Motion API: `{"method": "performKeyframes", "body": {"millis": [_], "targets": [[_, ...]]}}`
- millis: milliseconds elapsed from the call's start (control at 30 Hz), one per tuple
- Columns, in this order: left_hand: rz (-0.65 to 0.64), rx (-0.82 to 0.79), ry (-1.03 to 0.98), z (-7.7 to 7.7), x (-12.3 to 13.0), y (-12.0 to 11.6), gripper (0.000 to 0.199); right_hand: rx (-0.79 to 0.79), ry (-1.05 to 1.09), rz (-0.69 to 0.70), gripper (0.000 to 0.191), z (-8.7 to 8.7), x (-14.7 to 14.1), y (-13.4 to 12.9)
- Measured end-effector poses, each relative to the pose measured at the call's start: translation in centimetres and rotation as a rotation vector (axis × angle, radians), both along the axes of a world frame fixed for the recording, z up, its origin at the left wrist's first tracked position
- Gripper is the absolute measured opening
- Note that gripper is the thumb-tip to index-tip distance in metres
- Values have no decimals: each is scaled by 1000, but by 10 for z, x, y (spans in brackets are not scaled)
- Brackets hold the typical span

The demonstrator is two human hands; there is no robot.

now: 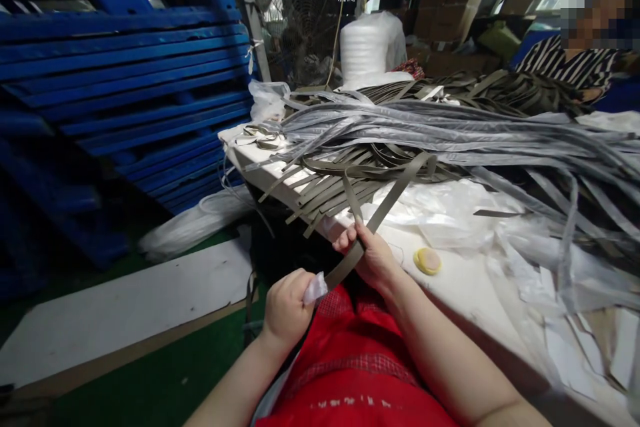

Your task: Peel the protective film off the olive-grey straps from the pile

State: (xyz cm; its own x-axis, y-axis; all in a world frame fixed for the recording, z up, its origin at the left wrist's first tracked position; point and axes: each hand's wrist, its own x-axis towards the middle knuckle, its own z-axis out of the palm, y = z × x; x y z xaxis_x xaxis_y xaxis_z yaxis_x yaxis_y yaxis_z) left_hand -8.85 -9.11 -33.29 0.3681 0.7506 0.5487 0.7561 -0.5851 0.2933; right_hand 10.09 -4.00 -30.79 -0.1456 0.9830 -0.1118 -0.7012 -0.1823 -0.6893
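Observation:
My left hand (290, 303) is closed round one end of an olive-grey strap, with a piece of white cloth or plastic (315, 288) at its thumb. The strap (393, 200) runs up to my right hand (364, 250), whose fingers pinch it, then loops over the table edge toward the pile. More flat olive strips (325, 199) lie on the table beyond my hands. Behind them stretches a long bundle of strips in clear plastic (400, 123). A round yellow object (427, 261) rests on the table right of my right hand.
Blue pallets (165, 93) are stacked at the left. The white-covered table (465, 293) reaches along the right, with crumpled plastic (445, 210) on it. A white board (135, 307) lies low at the left. A person in a striped top (565, 63) sits across the table.

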Motion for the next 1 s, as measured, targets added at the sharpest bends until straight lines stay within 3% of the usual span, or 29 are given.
{"method": "performKeyframes", "body": {"millis": [100, 233, 333, 433, 600, 767, 900, 1000], "targets": [[11, -20, -32, 9, 13, 7, 32, 124, -238, -168, 46, -6, -19, -8], [88, -3, -51, 15, 26, 15, 26, 215, -443, -193, 47, -14, -41, -19], [89, 14, -47, 10, 26, 15, 26, 158, -351, -175, 43, -9, -38, -19], [5, -25, -57, 0, 15, 11, 28, 64, -141, -197, 40, 9, -14, -11], [-124, -232, -127, -6, -1, 7, 33, 39, -12, -229, 42, 27, 23, -1], [-147, -393, -223, 10, 5, 16, 34, 80, -88, -156, 45, 13, 15, -4], [-120, -338, -264, 23, 18, 23, 31, 135, -244, -108, 48, 0, -13, -17], [-85, -258, -235, 22, 22, 24, 32, 169, -266, -61, 49, -9, -28, -22]]}}
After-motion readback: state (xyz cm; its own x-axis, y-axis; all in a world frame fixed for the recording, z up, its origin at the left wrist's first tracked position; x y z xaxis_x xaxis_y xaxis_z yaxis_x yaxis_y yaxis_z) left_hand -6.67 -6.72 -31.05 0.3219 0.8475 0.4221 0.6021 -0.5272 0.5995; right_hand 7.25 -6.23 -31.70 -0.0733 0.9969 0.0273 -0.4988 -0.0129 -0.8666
